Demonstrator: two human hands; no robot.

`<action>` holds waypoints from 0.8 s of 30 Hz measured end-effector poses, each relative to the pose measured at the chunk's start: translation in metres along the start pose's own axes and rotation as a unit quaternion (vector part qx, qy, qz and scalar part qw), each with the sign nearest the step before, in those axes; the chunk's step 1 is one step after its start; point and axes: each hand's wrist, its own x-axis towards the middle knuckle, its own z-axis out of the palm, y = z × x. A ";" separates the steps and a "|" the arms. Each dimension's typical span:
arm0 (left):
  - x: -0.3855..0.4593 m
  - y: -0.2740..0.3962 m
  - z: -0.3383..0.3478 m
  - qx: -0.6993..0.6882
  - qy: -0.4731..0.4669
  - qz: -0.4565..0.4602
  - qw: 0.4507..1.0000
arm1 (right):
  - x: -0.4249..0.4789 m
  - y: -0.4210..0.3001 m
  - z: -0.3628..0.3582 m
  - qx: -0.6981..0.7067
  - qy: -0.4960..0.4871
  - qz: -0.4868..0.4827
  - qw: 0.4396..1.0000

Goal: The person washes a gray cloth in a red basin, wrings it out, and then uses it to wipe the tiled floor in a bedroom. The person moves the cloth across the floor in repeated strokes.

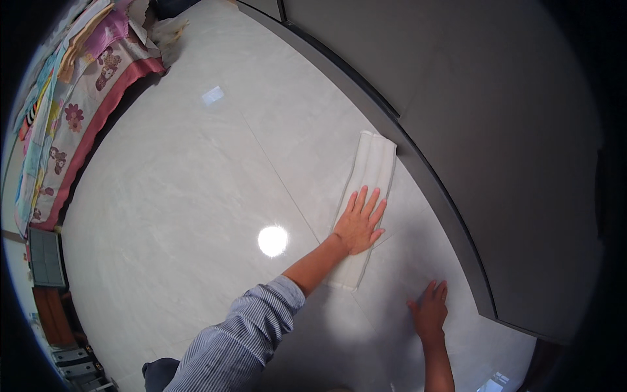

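A long white mop pad or folded cloth [374, 157] with grey edging lies flat on the pale tiled floor [196, 196]. Its far end touches the base of a dark grey cabinet [499, 122]. My left hand [360, 220] rests palm down across the middle of the pad, fingers spread, gripping nothing. Nearer to me and to the right, my right hand [430, 308] is at the floor beside the cabinet base, thumb apart from the fingers, with nothing visible in it. The surface under its palm is hidden.
The cabinet's dark plinth [441, 196] curves along the right side. At the upper left is a bed or low furniture draped with patterned fabric [73, 117]. Below it stand a grey box-like unit [46, 257] and a reddish-brown wooden piece [53, 313]. Light reflects off the floor.
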 end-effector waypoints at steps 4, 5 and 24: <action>0.024 -0.023 0.002 0.007 0.014 -0.029 0.999 | 0.000 0.002 0.003 -0.006 -0.014 0.013 1.000; 0.027 -0.031 0.001 0.008 0.016 -0.040 0.999 | -0.001 0.002 0.003 -0.011 -0.019 0.020 1.000; -0.158 -0.271 -0.112 0.044 0.005 -0.426 0.904 | -0.010 0.013 0.005 -0.059 -0.050 0.058 0.995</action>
